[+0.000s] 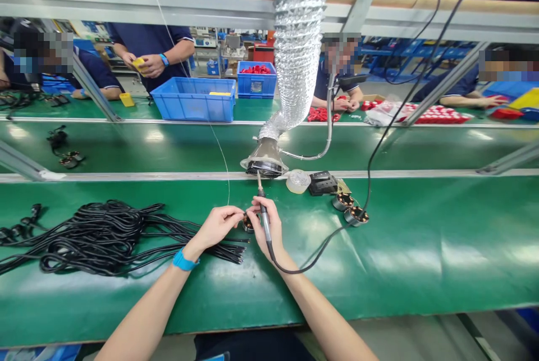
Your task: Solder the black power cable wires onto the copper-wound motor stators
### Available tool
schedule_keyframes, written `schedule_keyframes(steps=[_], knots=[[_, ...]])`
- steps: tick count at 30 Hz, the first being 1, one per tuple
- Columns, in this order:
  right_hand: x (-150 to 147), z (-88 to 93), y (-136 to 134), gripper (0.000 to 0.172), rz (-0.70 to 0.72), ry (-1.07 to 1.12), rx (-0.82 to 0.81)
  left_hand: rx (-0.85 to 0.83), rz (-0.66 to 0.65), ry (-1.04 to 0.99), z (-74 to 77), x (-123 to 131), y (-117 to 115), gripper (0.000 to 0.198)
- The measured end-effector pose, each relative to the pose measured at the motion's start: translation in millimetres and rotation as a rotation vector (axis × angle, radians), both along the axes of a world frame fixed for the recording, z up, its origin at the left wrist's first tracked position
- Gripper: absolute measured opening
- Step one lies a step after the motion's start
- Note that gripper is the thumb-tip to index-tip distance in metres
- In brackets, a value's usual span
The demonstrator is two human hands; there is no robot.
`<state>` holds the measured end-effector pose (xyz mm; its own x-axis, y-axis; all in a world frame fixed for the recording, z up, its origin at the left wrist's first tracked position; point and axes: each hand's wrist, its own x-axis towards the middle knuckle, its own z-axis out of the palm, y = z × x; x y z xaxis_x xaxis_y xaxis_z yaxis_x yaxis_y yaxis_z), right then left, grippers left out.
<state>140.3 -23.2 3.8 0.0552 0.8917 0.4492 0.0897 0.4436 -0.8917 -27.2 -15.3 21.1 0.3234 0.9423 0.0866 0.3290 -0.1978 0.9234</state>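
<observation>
Head view: From my remote seat, I see two bare hands at work over a green bench (421, 271); my clock centres between them, twelve being the far side.
Round part (249, 225): A small ring with copper-coloured windings sits at the clock's centre, between the fingertips and partly covered; I cannot tell whether it rests on the bench or is lifted.
Left hand (218, 226): At nine o'clock, thumb and forefinger drawn close at the part's edge, probably to steady something thin; I cannot tell whether anything is pinched.
Right hand (269, 223): At three, clamped on a soldering iron (265, 220), whose tip points toward twelve, a hold that seems meant to spare the fingers.
Extractor hood (264, 163): At twelve, beneath a silver duct (298, 30), presumably set close to catch fumes.
Thin wire (221, 150): Hanging at eleven, its lower end lost near the left hand, likely hung there for easy reach.
Black cables (101, 232): Heaped at nine, ends facing the hands, apparently for quick picking.
Other round parts (356, 216): Two at three o'clock, near the iron's cord (326, 243), perhaps parked aside.
Tape roll (298, 181): Between one and two, beside a black case (323, 183).
</observation>
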Motion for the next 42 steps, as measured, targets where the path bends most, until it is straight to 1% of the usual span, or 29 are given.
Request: schedule_keyframes(steps=[3, 8, 11, 14, 17, 20, 23, 25, 28, 31, 33, 34, 36, 38, 39, 42], knots=[[-7, -3.8, 2, 0.028, -0.061, 0.022, -0.060, -0.040, 0.069, -0.051, -2.8, 0, -1, 0.030], [-17, -17.8, 2, 0.032, -0.114, 0.112, -0.138, -0.053, 0.213, -0.159, -8.7, 3, 0, 0.032], [-20, -23.3, 0, 0.032, -0.125, 0.100, -0.157, -0.066, 0.242, -0.209, -11.0, 3, 1, 0.033], [-20, -18.6, -6, 0.028, -0.136, 0.024, -0.116, -0.078, 0.226, -0.247, -12.8, 1, 3, 0.030], [-19, -4.6, -11, 0.029, -0.145, -0.121, 0.014, -0.084, 0.186, -0.253, -15.4, 0, 3, 0.025], [-20, 9.8, -12, 0.034, -0.059, -0.210, 0.125, -0.055, 0.117, -0.197, -17.4, -2, 3, 0.020], [-22, 16.0, -9, 0.032, -0.001, -0.227, 0.169, -0.001, 0.077, -0.099, -15.8, -2, 0, 0.019], [-23, 15.0, -7, 0.031, 0.008, -0.244, 0.183, 0.015, 0.065, -0.042, -12.1, -3, -1, 0.021], [-20, 10.3, -6, 0.028, 0.007, -0.274, 0.183, -0.003, 0.044, -0.016, -3.7, -6, -2, 0.022], [-16, 7.2, -6, 0.026, -0.033, -0.276, 0.171, 0.027, 0.034, 0.032, 4.3, -13, 0, 0.023], [-14, 6.3, -6, 0.025, -0.055, -0.269, 0.164, 0.044, 0.008, 0.046, 6.4, -17, 1, 0.022], [-13, 5.8, -6, 0.025, -0.056, -0.268, 0.160, 0.026, -0.016, 0.027, 6.1, -18, 1, 0.022], [-12, 4.2, -6, 0.026, -0.045, -0.269, 0.149, -0.075, -0.055, -0.054, 3.2, -18, 2, 0.023], [-11, 1.2, -5, 0.026, -0.039, -0.272, 0.142, -0.183, -0.069, -0.133, -1.2, -15, 3, 0.025], [-12, -0.6, -5, 0.025, -0.040, -0.277, 0.142, -0.209, -0.061, -0.168, -3.5, -13, 3, 0.025], [-11, -5.5, -5, 0.025, -0.051, -0.293, 0.151, -0.183, 0.005, -0.244, -9.1, -7, 5, 0.024]])
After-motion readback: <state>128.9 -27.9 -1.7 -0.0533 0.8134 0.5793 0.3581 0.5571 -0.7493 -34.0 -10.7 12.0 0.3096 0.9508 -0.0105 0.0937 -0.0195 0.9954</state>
